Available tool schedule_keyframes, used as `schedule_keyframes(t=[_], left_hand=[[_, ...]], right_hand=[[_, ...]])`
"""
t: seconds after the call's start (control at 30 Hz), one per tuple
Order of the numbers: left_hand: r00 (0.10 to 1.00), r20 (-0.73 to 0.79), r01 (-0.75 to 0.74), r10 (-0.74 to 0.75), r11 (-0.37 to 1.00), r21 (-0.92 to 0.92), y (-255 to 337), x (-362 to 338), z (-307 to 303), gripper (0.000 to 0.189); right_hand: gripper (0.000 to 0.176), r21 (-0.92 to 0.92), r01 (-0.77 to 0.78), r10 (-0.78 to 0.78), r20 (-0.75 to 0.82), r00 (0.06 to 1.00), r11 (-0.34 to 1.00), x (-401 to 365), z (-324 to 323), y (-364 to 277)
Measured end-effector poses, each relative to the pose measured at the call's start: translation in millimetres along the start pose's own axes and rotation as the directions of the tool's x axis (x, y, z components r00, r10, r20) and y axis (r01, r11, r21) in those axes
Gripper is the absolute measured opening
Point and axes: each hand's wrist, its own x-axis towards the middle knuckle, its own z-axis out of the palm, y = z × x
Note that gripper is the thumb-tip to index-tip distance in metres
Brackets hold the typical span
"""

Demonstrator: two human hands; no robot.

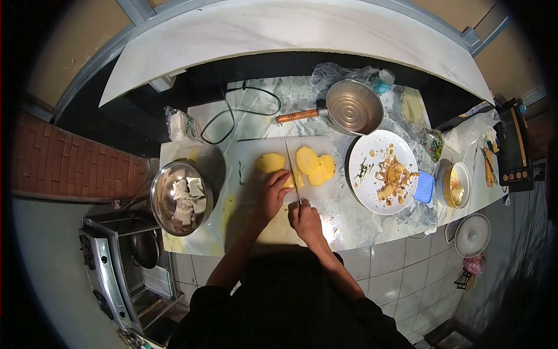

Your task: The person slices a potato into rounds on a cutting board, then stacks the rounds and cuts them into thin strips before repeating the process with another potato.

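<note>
Marbled bench [354, 227] with white cutting board [256, 148]: left hand [272, 195] fingers bent down, pinning a peeled potato piece [297, 181] mid-board, right hand [306, 222] fingers closed round the knife [290, 166] handle, blade on it; potato judged firm, wet, slippery, best held by its flanks.

Dim and warm-toned well away from the cutting board [253, 152], brightest on the pale counter [360, 224] just right of it with a small glare patch near its front corner, soft throughout, fisheye-bent and vignetted black far outward.
</note>
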Motion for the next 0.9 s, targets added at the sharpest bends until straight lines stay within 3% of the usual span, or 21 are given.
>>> schedule_keyframes(t=[0.6, 0.7, 0.77, 0.9], left_hand=[[1.000, -0.012, -0.005, 0.005, 1.000, 0.027, -1, -1, 2, 0.043], [0.999, -0.037, -0.013, 0.014, 0.999, 0.032, 2, 1, 2, 0.043], [0.999, -0.039, 0.000, 0.002, 0.999, 0.045, 6, 0, 0, 0.042], [0.998, -0.030, 0.058, -0.058, 0.998, -0.001, 10, 1, -1, 0.044]], right_hand=[[0.026, 0.036, 0.067, -0.065, -0.060, 0.996, 0.997, 4, 22, 13], [0.027, -0.031, 0.053, -0.055, -0.054, 0.997, 0.998, 4, 17, 7], [0.027, -0.082, -0.068, 0.068, -0.004, 0.998, 0.994, 2, 10, 0], [0.027, -0.090, -0.057, 0.056, -0.016, 0.998, 0.994, -1, 9, 6]])
